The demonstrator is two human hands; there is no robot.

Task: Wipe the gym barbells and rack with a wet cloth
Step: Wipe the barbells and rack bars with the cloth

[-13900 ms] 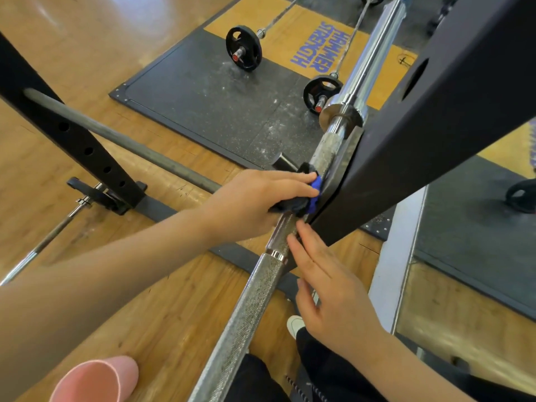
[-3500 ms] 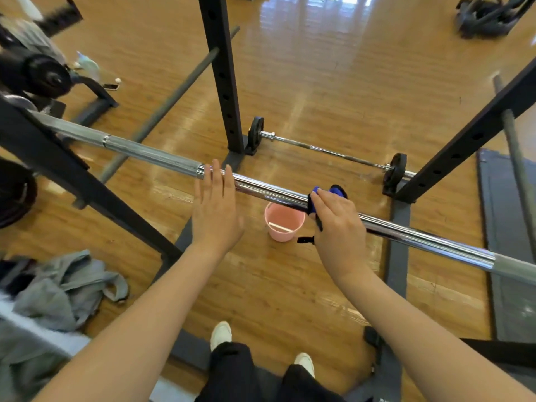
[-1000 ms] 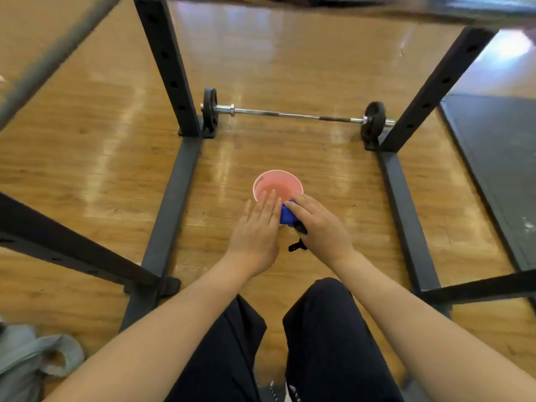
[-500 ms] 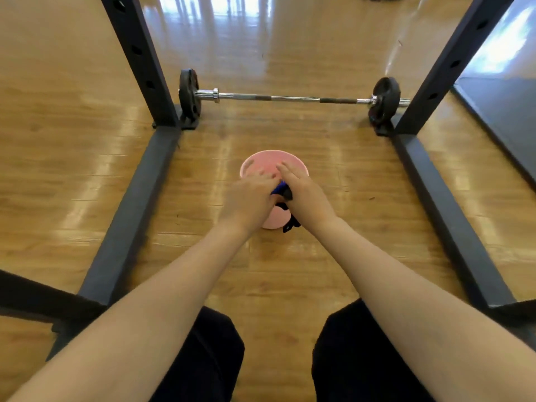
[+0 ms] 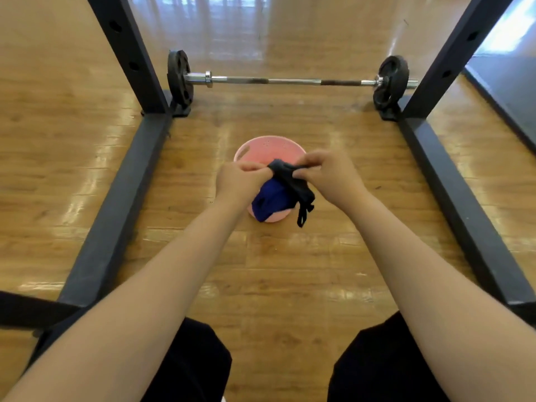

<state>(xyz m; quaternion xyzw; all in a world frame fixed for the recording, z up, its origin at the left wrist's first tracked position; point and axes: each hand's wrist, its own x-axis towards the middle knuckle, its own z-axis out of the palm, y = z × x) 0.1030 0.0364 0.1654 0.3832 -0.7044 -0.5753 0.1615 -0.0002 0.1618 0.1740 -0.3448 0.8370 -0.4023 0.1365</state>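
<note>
A blue and black cloth (image 5: 275, 195) hangs over a pink bucket (image 5: 269, 146) on the wooden floor. My left hand (image 5: 237, 181) and my right hand (image 5: 330, 175) each pinch its dark top edge and hold it stretched between them just above the bucket. A barbell (image 5: 290, 81) with small black plates lies on the floor beyond the bucket, between the rack's two black uprights (image 5: 127, 50). The rack's base rails (image 5: 116, 204) run along both sides of me.
The right base rail (image 5: 461, 204) and right upright (image 5: 452, 56) frame the floor space. A dark rubber mat (image 5: 510, 82) lies at the far right. My knees in black trousers (image 5: 197, 367) sit at the bottom of the view.
I have crouched by the pink bucket. My hands, pressed together over the bunched cloth half a second ago, have drawn apart and the cloth now hangs spread between them.
</note>
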